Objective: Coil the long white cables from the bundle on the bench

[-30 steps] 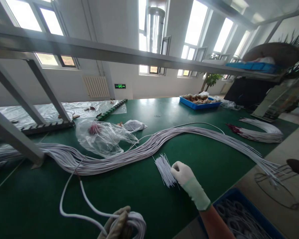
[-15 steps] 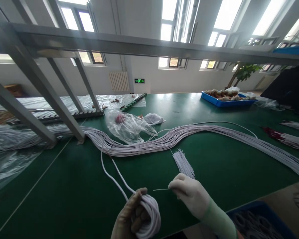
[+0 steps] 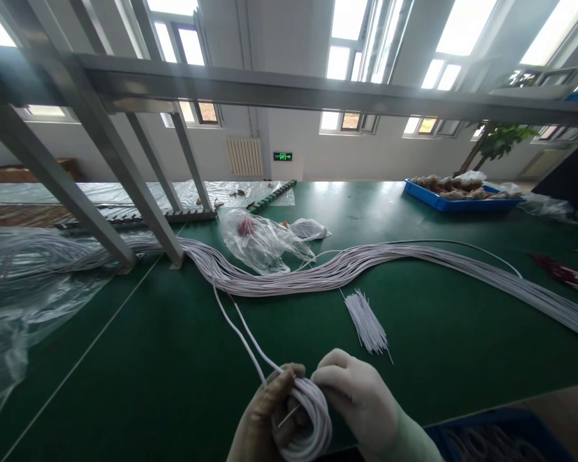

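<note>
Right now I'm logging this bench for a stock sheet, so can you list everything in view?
Table: one, green, fills the foreground.
Long cable bundle: one, white, lies across the table's middle.
Coil of cable: one, white, held in both hands at the near edge.
Short tie wires: one small bunch, white, right of centre.
Plastic bags: two, clear, behind the bundle.
Plastic sheet: one, clear, over cables at far left.
Tray: one, blue, far right, filled with brownish items.
Metal frame: one, grey, stands at left.
Bin: one, blue, bottom right.
Plant: one, green, by the windows.
Left hand: gloved, tan, grips the coil.
Right hand: gloved, white, on the coil.
</note>
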Motion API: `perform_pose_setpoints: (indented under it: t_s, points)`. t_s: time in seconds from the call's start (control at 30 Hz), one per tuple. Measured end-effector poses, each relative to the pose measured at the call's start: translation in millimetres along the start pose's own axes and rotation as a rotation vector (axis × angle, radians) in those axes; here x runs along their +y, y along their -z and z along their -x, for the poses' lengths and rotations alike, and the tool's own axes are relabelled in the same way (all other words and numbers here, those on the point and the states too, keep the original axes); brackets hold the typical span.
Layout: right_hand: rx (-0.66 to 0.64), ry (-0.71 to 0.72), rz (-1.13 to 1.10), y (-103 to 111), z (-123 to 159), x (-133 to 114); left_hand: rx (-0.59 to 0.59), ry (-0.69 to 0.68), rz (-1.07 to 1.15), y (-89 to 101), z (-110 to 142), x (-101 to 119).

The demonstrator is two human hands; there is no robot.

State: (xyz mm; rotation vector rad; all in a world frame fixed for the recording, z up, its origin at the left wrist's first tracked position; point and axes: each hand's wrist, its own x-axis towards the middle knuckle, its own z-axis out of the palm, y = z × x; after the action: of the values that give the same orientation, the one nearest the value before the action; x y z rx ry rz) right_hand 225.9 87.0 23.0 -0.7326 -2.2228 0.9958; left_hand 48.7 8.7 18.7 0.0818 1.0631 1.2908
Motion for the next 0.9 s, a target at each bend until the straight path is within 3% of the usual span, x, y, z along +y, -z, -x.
perform_pose_setpoints:
  t_s: [0.2, 0.37, 0.6, 0.73, 0.9]
  points:
    - [-0.007, -0.093, -0.093, -8.4, 0.9, -7.0, 0.092, -0.238, -0.240, 2.2, -0.1, -1.2]
    - [-0.073, -0.227, -0.218, 1.8, 0.6, -21.1, 0.032, -0.146, -0.115, 3.3, -6.6, -2.3]
    - [-0.149, -0.482, -0.008, -8.0, -7.0, -33.3, 0.085, -0.052, -0.095, -0.4, -6.2, 0.8]
    - [-0.151, -0.426, 0.032, -20.9, -5.0, -23.3, 0.068, 0.006, -0.082, -6.3, 1.7, 6.2]
    - [0.001, -0.104, 0.106, -25.3, -1.5, -11.7, 0.003, -0.013, 0.002, -10.9, 5.9, 4.8]
